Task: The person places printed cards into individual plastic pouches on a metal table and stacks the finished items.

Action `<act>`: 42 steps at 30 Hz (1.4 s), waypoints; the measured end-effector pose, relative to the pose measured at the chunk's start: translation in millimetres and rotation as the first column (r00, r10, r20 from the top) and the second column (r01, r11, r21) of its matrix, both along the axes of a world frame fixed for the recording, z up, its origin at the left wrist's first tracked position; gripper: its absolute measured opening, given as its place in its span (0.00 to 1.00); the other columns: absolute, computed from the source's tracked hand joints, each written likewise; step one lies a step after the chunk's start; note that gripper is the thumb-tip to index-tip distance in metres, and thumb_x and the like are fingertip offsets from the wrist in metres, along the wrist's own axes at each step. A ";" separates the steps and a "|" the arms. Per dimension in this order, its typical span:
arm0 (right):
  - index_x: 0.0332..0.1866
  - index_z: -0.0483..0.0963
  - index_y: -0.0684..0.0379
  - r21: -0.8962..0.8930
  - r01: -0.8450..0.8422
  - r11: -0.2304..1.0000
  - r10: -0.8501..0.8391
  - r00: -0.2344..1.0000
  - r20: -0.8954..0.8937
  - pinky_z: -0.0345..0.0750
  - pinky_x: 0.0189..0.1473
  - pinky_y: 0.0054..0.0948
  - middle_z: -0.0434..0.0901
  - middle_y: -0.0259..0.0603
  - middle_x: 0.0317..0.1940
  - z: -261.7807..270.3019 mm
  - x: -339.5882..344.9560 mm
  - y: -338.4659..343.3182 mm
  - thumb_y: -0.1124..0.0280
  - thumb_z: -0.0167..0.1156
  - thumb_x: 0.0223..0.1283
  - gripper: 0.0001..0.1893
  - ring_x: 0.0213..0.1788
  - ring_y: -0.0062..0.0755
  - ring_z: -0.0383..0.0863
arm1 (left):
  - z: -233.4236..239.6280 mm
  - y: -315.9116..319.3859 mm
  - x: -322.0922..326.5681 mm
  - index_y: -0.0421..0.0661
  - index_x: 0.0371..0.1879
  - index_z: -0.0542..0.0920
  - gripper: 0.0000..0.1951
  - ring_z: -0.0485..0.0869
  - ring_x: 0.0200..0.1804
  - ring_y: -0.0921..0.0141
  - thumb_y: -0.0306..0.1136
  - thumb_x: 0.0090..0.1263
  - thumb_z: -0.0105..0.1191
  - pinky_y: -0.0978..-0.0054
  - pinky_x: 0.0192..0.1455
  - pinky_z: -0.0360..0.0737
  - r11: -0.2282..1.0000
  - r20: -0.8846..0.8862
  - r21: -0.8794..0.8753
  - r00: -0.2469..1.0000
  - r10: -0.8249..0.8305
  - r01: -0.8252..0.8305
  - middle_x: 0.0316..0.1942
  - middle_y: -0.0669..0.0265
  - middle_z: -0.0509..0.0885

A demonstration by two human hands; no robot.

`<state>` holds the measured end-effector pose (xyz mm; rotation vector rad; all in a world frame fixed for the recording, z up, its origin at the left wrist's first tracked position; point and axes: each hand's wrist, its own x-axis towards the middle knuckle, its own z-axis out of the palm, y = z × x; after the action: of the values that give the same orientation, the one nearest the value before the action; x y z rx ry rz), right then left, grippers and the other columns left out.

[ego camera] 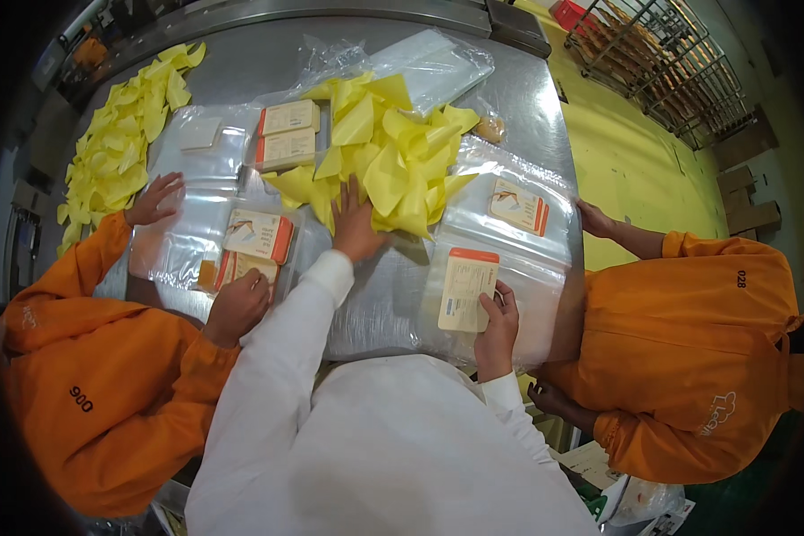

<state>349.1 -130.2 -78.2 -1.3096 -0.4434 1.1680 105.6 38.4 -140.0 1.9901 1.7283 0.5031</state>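
My left hand [356, 224] reaches to the near edge of a heap of yellow sheet pieces [395, 147], fingers spread and partly over them. In my right hand [498, 328] is a cream printed card with a red end [467, 288], above flat clear plastic bags [536, 308]. Another printed card [517, 206] lies on the bags farther up. Two stacks of similar cards [286, 147] stand left of the yellow heap. More cards [258, 234] rest on clear bags at the left, where a co-worker's hand touches the lower ones.
Co-workers in orange stand at both sides, their hands at the metal table [375, 321]. A second yellow heap [117, 147] lies far left. Packed clear bags [435, 63] and a small round brown item [490, 128] lie at the back. A wheeled rack [656, 67] stands beyond, right.
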 end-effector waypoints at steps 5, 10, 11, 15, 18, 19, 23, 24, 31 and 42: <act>0.61 0.72 0.66 -0.017 -0.111 0.994 0.112 0.991 0.066 0.76 0.57 0.28 0.82 0.44 0.51 -1.2 3.7 -4.0 0.80 0.58 0.64 0.19 0.53 0.30 0.81 | 38.4 -81.5 -29.3 0.49 0.77 0.63 0.49 0.50 0.82 0.49 0.29 0.53 0.74 0.53 0.79 0.58 0.990 0.195 0.131 0.977 -0.080 0.055 0.81 0.47 0.51; 0.53 0.80 0.66 -0.063 -0.716 0.695 0.668 0.612 0.424 0.78 0.55 0.30 0.86 0.42 0.49 20.5 -5.0 21.3 0.79 0.62 0.62 0.14 0.50 0.33 0.84 | 100.9 -154.1 -30.6 0.44 0.72 0.70 0.37 0.78 0.62 0.61 0.26 0.61 0.68 0.64 0.64 0.75 0.987 0.655 -0.107 0.756 -0.019 0.118 0.62 0.56 0.79; 0.52 0.81 0.65 -0.115 -0.840 0.531 0.767 0.418 0.487 0.78 0.56 0.31 0.86 0.41 0.48 26.5 -10.2 32.5 0.78 0.64 0.61 0.14 0.50 0.34 0.84 | 107.5 -160.8 -29.4 0.43 0.70 0.71 0.34 0.82 0.57 0.64 0.26 0.62 0.68 0.65 0.61 0.78 0.955 0.756 -0.239 0.651 0.068 0.178 0.57 0.58 0.83; 0.52 0.83 0.60 -0.279 -0.952 0.128 0.728 -0.101 0.678 0.78 0.53 0.33 0.87 0.40 0.48 28.8 -65.5 68.4 0.75 0.68 0.58 0.16 0.47 0.36 0.85 | 58.6 -182.2 -41.7 0.39 0.60 0.76 0.22 0.82 0.48 0.72 0.21 0.66 0.61 0.71 0.54 0.80 0.923 0.691 -0.350 0.709 0.140 0.158 0.48 0.63 0.86; 0.54 0.81 0.60 -0.010 -0.846 0.533 0.541 0.332 0.773 0.79 0.52 0.33 0.86 0.40 0.47 14.0 -90.9 81.6 0.74 0.69 0.58 0.17 0.47 0.34 0.85 | 23.8 -199.5 -45.9 0.35 0.51 0.75 0.15 0.85 0.47 0.71 0.20 0.68 0.60 0.73 0.53 0.81 0.834 0.744 -0.535 0.394 0.539 -0.131 0.45 0.58 0.85; 0.55 0.80 0.60 0.006 -0.799 0.601 0.508 0.388 0.769 0.79 0.52 0.32 0.86 0.41 0.46 7.7 -90.9 84.0 0.74 0.68 0.59 0.18 0.48 0.33 0.85 | 15.8 -204.9 -44.3 0.35 0.50 0.75 0.13 0.85 0.47 0.71 0.20 0.68 0.60 0.74 0.52 0.82 0.768 0.728 -0.599 0.246 0.640 -0.226 0.45 0.57 0.85; 0.52 0.81 0.61 -0.051 -0.648 0.760 0.492 0.523 0.696 0.80 0.46 0.33 0.87 0.43 0.44 -28.4 -68.9 76.5 0.70 0.69 0.60 0.16 0.42 0.36 0.86 | 2.7 -211.1 -36.3 0.34 0.45 0.75 0.13 0.87 0.41 0.71 0.25 0.69 0.64 0.74 0.42 0.85 0.712 0.638 -0.670 0.327 0.698 -0.211 0.40 0.57 0.86; 0.52 0.81 0.61 -0.122 -0.644 0.755 0.538 0.504 0.676 0.80 0.45 0.33 0.87 0.43 0.43 -35.4 -63.4 65.9 0.69 0.69 0.59 0.16 0.41 0.36 0.87 | 3.4 -213.6 -38.3 0.34 0.42 0.76 0.12 0.86 0.38 0.71 0.27 0.69 0.65 0.74 0.39 0.84 0.754 0.589 -0.593 0.487 0.645 -0.282 0.36 0.58 0.86; 0.43 0.82 0.60 -0.547 -0.550 0.631 0.717 0.142 0.683 0.81 0.40 0.36 0.87 0.45 0.35 -37.8 -85.9 11.9 0.66 0.74 0.50 0.16 0.36 0.43 0.87 | -10.3 -226.6 -48.3 0.33 0.37 0.78 0.11 0.88 0.30 0.70 0.29 0.71 0.64 0.75 0.31 0.85 0.812 0.575 -0.552 0.618 0.536 -0.190 0.29 0.56 0.87; 0.37 0.85 0.63 -0.234 -0.542 0.807 0.463 0.335 0.820 0.78 0.35 0.36 0.85 0.49 0.28 -58.1 -88.0 28.1 0.71 0.69 0.56 0.07 0.28 0.44 0.84 | -11.1 -207.9 -45.9 0.33 0.45 0.77 0.10 0.89 0.34 0.69 0.29 0.75 0.57 0.75 0.37 0.86 0.773 0.662 -0.615 0.430 0.614 -0.157 0.34 0.55 0.86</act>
<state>261.2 -102.0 -136.4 -1.6851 -1.7563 0.8570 59.7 -169.5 -151.1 0.6807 1.4192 0.9167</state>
